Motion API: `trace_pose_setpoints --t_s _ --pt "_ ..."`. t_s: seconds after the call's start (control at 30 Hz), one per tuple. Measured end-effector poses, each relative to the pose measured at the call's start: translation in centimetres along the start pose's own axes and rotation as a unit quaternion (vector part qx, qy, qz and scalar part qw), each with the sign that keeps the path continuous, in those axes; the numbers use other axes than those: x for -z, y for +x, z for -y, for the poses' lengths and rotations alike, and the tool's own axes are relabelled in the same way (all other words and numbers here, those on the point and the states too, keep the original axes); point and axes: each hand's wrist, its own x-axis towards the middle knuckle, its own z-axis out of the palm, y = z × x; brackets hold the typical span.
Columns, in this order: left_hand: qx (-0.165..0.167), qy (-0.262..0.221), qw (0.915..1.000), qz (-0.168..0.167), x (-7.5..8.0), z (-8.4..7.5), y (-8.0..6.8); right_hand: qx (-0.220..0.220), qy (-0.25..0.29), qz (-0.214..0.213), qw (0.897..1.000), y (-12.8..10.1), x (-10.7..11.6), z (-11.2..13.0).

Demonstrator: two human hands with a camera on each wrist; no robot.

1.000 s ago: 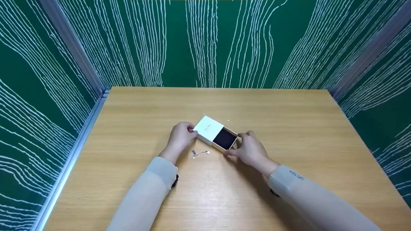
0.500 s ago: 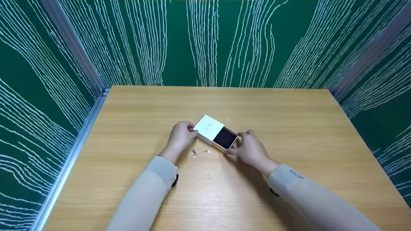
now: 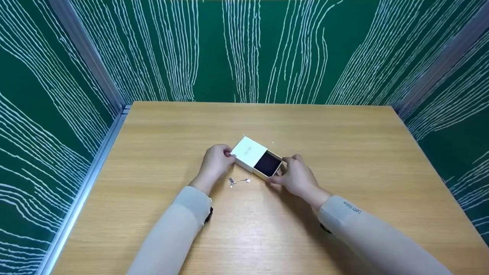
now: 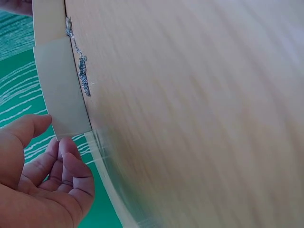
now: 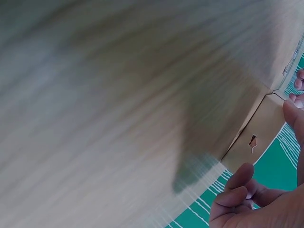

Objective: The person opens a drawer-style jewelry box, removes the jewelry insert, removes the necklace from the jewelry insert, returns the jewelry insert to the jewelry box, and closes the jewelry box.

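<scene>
A small white drawer-style gift box lies on the table in the head view, its sleeve (image 3: 248,151) covering about half of the inner tray (image 3: 267,165). Dark padding lines the exposed tray. My left hand (image 3: 216,160) holds the sleeve's closed end between thumb and fingers. At the other end, my right hand (image 3: 300,177) grips the tray by its two corners. The right wrist view shows a small notch in the tray's end wall (image 5: 266,126). A thin silver chain (image 3: 239,181) with small charms lies just in front of the box, and runs alongside it in the left wrist view.
Tiny pale specks (image 3: 272,142) dot the wooden table (image 3: 344,133) behind the box. Green walls (image 3: 210,49) with white wavy lines enclose the table at the back and both sides. A metal rail (image 3: 88,179) runs along its left edge.
</scene>
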Motion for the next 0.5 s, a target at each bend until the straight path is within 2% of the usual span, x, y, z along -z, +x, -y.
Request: trace_pose_setpoints --t_s 0.23,0.5 --pt "-0.007 0.013 0.9999 -0.007 -0.03 0.2 -0.04 0.012 -0.002 -0.011 1.0 0.24 -0.48 0.14" --pt "-0.004 0.002 1.0 0.002 0.04 0.22 0.13 0.01 -0.001 -0.007 1.0 0.52 -0.56 0.56"
